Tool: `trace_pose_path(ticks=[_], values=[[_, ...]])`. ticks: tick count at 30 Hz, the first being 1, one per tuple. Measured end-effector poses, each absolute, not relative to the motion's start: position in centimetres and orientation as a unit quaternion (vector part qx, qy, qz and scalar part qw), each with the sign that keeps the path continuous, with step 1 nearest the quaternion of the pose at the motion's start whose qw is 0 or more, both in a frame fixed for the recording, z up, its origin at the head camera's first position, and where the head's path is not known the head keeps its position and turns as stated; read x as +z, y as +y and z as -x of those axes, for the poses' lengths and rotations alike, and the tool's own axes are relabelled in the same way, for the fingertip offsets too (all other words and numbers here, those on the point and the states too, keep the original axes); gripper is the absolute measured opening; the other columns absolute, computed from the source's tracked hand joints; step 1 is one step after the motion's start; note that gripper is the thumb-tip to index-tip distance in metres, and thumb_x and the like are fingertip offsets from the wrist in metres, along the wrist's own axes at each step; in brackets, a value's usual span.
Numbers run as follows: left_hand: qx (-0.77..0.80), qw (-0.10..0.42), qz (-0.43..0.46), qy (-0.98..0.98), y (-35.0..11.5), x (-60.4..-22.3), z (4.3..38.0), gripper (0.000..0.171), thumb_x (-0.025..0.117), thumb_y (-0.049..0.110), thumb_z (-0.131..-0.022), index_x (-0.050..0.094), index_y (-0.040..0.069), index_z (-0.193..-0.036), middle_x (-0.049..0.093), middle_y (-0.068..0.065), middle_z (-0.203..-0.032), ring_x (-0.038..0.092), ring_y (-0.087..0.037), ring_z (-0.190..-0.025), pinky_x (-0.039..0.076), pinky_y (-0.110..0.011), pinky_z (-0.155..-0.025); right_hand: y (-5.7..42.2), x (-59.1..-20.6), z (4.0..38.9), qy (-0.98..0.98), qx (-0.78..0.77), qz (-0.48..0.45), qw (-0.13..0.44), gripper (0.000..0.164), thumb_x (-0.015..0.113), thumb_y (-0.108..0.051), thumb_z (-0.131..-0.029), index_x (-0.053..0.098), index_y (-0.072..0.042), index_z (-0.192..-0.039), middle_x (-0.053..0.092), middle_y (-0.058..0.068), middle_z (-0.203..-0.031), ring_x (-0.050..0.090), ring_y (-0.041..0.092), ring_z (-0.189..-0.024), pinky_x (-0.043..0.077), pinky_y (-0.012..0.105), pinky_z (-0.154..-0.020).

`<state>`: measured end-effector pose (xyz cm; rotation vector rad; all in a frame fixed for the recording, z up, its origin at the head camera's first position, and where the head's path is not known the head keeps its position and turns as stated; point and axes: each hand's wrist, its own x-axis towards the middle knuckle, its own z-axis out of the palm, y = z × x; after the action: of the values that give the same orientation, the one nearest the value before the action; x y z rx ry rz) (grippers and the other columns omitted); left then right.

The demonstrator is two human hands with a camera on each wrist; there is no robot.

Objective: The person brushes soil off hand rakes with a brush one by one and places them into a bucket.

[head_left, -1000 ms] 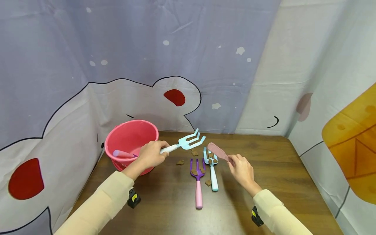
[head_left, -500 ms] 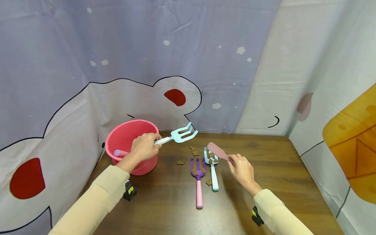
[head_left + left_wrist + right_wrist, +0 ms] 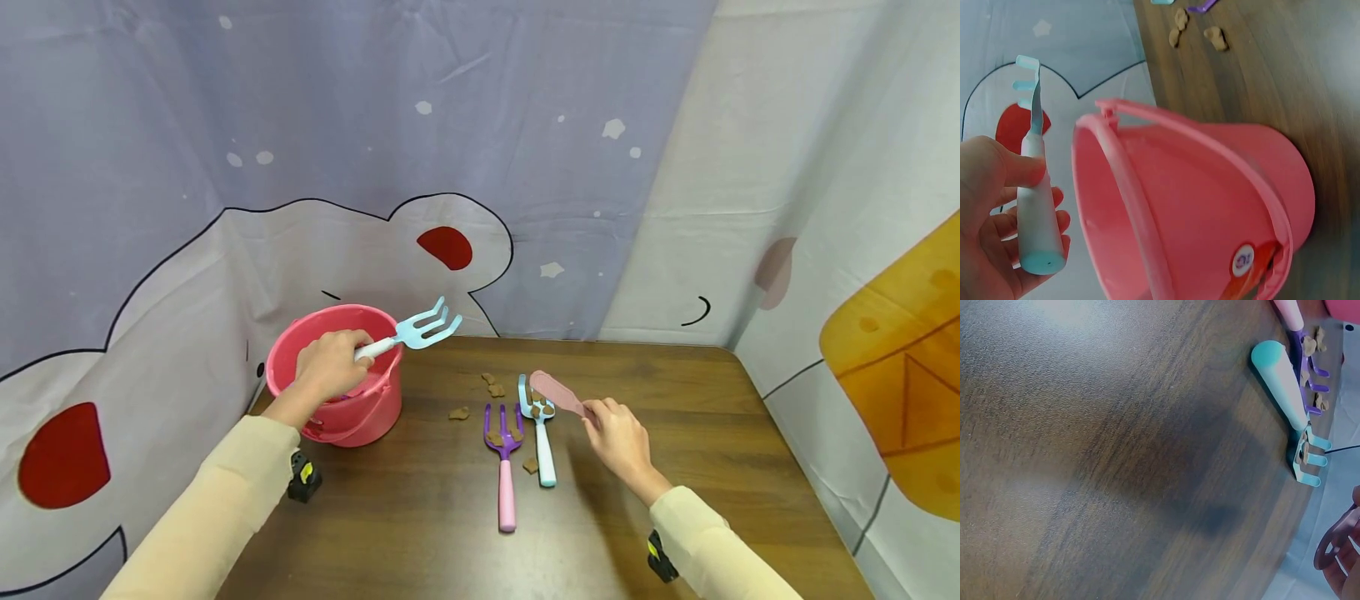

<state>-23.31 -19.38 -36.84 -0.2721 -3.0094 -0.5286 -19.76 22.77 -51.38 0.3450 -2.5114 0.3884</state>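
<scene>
My left hand grips the white handle of a light-blue three-tined hand rake above the rim of a pink bucket. In the left wrist view the thumb presses on the rake's handle, beside the bucket's mouth. My right hand holds a pink tool with a flat, rounded blade. That blade is near the head of a second light-blue hand rake lying on the table. Beside it lies a purple hand rake with a pink handle. Brown pieces rest on both rake heads.
Several loose brown pieces lie on the wooden table between bucket and rakes. A printed cloth hangs behind the table and along its sides. The bucket's handle hangs down on its near side.
My left hand has carried the light-blue hand rake leftward and slightly up, over the bucket. The lilac handle seen inside the bucket earlier is now hidden. My right hand has hardly moved.
</scene>
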Motion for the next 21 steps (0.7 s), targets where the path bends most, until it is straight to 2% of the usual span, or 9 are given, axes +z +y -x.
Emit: trace_pose_path(ticks=[7,13,21], values=[[-0.149,0.040,0.083,-0.985,-21.0,-36.8,23.8,0.025,0.061,0.018,-0.075,0.059,0.011,-0.099,0.056,-0.005,-0.079,0.045,-0.019,-0.054,0.036,-0.027,-0.042,22.9,-51.5,19.7,-0.940,0.142,-0.128,0.281,0.023,0.069,-0.016,-0.068,0.065,-0.014,-0.091,0.058,0.001,-0.077,0.056,0.023,-0.067,0.044,0.039,-0.051],[-0.129,0.055,0.088,-0.986,-22.0,-36.3,23.9,0.026,0.062,0.017,-0.074,0.060,0.009,-0.098,0.058,-0.007,-0.078,0.047,-0.020,-0.056,0.038,-0.029,-0.045,23.0,-51.4,19.7,-0.942,0.139,-0.128,0.277,0.024,0.068,-0.016,-0.068,0.065,-0.014,-0.091,0.059,0.002,-0.078,0.056,0.023,-0.068,0.045,0.039,-0.052],[-0.111,0.040,0.059,-0.991,-24.1,-35.9,24.1,0.024,0.058,0.018,-0.075,0.060,0.011,-0.098,0.058,-0.008,-0.076,0.049,-0.025,-0.060,0.036,-0.035,-0.044,23.2,-51.3,19.7,-0.943,0.134,-0.130,0.277,0.024,0.068,-0.016,-0.068,0.065,-0.015,-0.092,0.058,0.001,-0.077,0.056,0.022,-0.067,0.045,0.038,-0.051]])
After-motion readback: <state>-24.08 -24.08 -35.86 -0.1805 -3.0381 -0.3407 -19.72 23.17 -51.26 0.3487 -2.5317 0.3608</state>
